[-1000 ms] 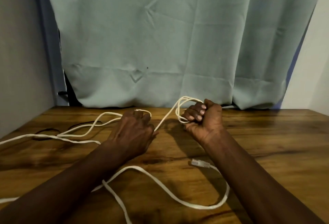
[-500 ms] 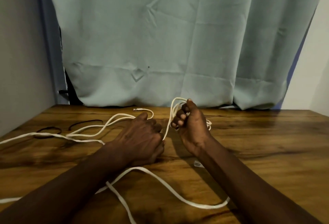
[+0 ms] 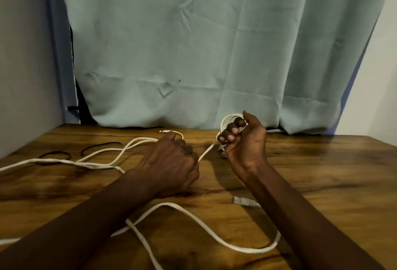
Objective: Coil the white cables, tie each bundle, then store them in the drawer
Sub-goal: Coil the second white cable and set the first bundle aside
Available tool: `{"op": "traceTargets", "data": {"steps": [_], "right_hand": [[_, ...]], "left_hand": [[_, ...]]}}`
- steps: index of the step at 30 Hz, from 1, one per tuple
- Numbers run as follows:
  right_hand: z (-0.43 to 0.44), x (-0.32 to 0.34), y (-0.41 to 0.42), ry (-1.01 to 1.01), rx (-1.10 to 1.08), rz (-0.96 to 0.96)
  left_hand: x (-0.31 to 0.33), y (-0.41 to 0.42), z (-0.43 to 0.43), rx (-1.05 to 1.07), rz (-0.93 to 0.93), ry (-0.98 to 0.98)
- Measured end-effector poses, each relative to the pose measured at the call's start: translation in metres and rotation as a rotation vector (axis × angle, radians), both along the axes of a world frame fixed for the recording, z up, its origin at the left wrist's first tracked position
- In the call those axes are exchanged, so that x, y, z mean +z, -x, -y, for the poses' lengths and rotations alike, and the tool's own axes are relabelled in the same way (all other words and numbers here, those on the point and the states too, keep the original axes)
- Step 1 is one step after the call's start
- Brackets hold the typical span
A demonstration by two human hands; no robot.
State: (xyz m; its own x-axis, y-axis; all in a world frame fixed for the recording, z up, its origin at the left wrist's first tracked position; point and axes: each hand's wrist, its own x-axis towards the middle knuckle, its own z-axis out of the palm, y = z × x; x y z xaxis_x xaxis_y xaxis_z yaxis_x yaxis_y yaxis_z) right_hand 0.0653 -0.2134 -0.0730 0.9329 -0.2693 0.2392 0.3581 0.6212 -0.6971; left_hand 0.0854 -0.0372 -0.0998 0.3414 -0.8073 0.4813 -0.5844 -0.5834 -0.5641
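Note:
My right hand (image 3: 245, 141) is raised above the wooden table (image 3: 322, 173), fingers curled around a small coil of thin white cable (image 3: 228, 118). A taut strand (image 3: 207, 150) runs from that coil down to my left hand (image 3: 169, 162), which rests fisted on the table and pinches it. The rest of this thin cable (image 3: 96, 158) trails left in loose loops, its metal plug (image 3: 164, 131) lying near the curtain. A thicker white network cable (image 3: 193, 218) loops across the near table, its clear plug (image 3: 243, 201) beside my right forearm.
Two black bands (image 3: 54, 155) (image 3: 98, 146) lie on the left of the table. A pale teal curtain (image 3: 204, 55) hangs behind the table's back edge. Grey wall stands at the left, white wall at the right. No drawer is in view.
My right hand has rolled palm-up and swung back to the right with the coil. My left hand has slid right along the strand and stays fisted on it.

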Motion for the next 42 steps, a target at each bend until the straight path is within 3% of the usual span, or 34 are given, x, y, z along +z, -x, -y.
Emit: {"op": "traceTargets", "data": {"steps": [2, 5, 7, 11, 15, 18, 22, 29, 37, 42], "right_hand": [[-0.003, -0.006, 0.0, 0.268, -0.107, 0.021], [-0.005, -0.021, 0.002, 1.047, -0.345, 0.092], [-0.008, -0.028, 0.002, 1.427, -0.402, 0.198], [-0.006, -0.029, -0.002, 1.596, -0.346, 0.185], [-0.008, -0.028, -0.001, 1.543, -0.322, 0.188], [-0.016, -0.024, 0.003, 1.341, -0.234, 0.208], [-0.024, -0.018, 0.009, 0.906, 0.054, 0.099], [-0.021, -0.018, 0.007, 0.485, 0.354, -0.19], [-0.027, -0.018, 0.008, 0.507, 0.331, -0.198], [-0.023, -0.012, 0.009, 0.513, 0.462, -0.25]], "left_hand": [[-0.004, 0.004, 0.003, -0.079, -0.003, 0.018], [-0.004, 0.012, 0.007, -0.203, -0.083, 0.11], [0.001, 0.015, 0.004, -0.261, -0.177, 0.208], [0.011, 0.005, -0.016, -0.313, -0.335, 0.444], [0.023, -0.006, -0.031, -0.341, -0.299, 0.665], [0.023, -0.01, -0.038, -0.331, -0.383, 0.803], [0.017, -0.014, -0.036, -0.362, -0.603, 0.924], [0.014, 0.003, -0.01, -0.393, -1.201, 1.045], [0.011, -0.003, -0.013, -0.418, -1.644, 1.224], [0.012, -0.011, -0.017, -0.476, -1.91, 1.219]]}}
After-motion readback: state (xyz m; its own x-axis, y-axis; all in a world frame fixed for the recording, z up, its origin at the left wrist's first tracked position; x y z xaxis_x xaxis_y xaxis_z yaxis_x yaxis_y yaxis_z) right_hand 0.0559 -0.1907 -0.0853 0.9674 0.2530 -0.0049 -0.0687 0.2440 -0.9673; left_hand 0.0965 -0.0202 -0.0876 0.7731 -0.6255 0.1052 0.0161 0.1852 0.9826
